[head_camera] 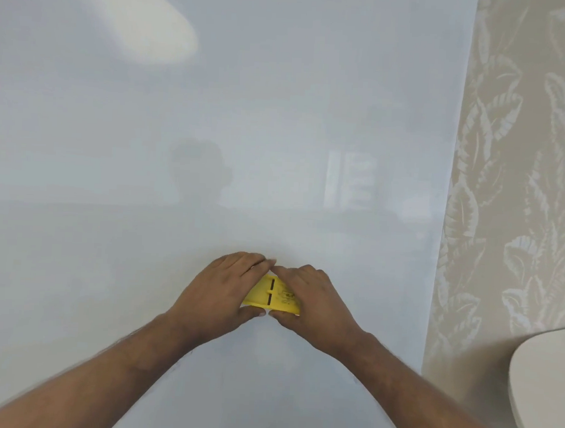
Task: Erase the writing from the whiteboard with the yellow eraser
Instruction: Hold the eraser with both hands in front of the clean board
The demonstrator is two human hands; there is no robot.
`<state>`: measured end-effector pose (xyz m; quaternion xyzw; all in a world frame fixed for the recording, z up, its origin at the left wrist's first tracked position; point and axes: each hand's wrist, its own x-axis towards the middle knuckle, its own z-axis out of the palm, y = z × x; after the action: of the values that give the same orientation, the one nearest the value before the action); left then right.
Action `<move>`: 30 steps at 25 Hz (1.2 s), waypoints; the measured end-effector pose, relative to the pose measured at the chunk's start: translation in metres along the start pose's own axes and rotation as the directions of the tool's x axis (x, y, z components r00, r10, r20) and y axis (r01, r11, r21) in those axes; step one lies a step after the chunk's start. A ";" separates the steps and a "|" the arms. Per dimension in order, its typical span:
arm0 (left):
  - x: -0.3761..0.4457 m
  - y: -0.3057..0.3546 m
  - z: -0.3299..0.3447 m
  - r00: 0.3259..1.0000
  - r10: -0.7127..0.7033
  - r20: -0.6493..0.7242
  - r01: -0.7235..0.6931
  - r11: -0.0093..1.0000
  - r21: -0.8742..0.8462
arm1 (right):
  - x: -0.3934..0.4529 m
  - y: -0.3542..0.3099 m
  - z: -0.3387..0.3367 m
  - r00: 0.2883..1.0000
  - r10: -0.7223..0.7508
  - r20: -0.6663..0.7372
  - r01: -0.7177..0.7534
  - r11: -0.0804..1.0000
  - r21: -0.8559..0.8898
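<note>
The whiteboard [213,130] fills most of the head view, and I see no writing on its glossy surface, only faint reflections. A yellow eraser [272,296] with two dark slots lies flat against the board low in the middle. My left hand [219,288] grips its left end, fingers over the top edge and thumb under the bottom edge. My right hand [313,301] grips the right end the same way. The fingertips of both hands meet above the eraser, and the hands cover its two ends.
Beige wallpaper with a pale leaf pattern [518,191] runs along the board's right edge. A rounded white object [546,380] juts in at the lower right corner. A bright light reflection [147,23] sits at the board's upper left.
</note>
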<state>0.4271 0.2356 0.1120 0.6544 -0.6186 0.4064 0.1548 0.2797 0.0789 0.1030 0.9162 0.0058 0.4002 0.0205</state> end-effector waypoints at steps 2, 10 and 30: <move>0.009 0.008 0.001 1.000 0.006 0.026 -0.005 0.999 -0.036 | -0.008 0.008 -0.007 0.999 0.034 -0.004 -0.034 0.999 0.001; 0.069 0.069 0.041 0.997 0.025 0.072 -0.004 0.960 -0.281 | -0.078 0.068 -0.072 0.959 0.280 -0.030 -0.282 0.946 -0.160; 0.148 0.424 0.144 0.770 0.621 0.147 -0.284 0.540 -0.793 | -0.367 0.062 -0.242 0.333 0.941 -0.058 -0.827 0.262 -0.497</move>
<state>0.0658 -0.0466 0.0025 0.4170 -0.8956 0.0019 0.1547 -0.1480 0.0151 0.0011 0.7676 -0.6051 0.2114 -0.0012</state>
